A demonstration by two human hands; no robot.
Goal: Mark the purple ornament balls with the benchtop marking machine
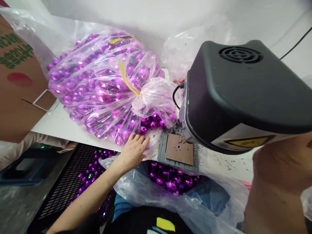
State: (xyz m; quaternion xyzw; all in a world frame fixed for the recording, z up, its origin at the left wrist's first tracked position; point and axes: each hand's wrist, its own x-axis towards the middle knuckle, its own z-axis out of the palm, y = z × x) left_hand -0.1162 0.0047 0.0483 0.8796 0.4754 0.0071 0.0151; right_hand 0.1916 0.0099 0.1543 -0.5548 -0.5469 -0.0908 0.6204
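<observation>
My left hand (135, 148) rests with its fingers stretched out and a little apart at the front of a clear plastic bag (104, 104), beside shiny purple faceted balls (153, 124) at the bag's mouth. No object shows within its grasp. To its right lies a brown square board (179, 156) with a small hole, on a grey metal base plate (162, 151). Over this stands the black housing of a machine (243, 87). My right forearm (275, 182) rises at the right edge beside the housing; its fingers are hidden.
An open plastic bag with purple balls (170, 185) lies over my lap below the table edge. A black crate (60, 182) at lower left holds more purple balls. A cardboard box (21, 97) stands at left. Another person's sleeve (31, 141) reaches in there.
</observation>
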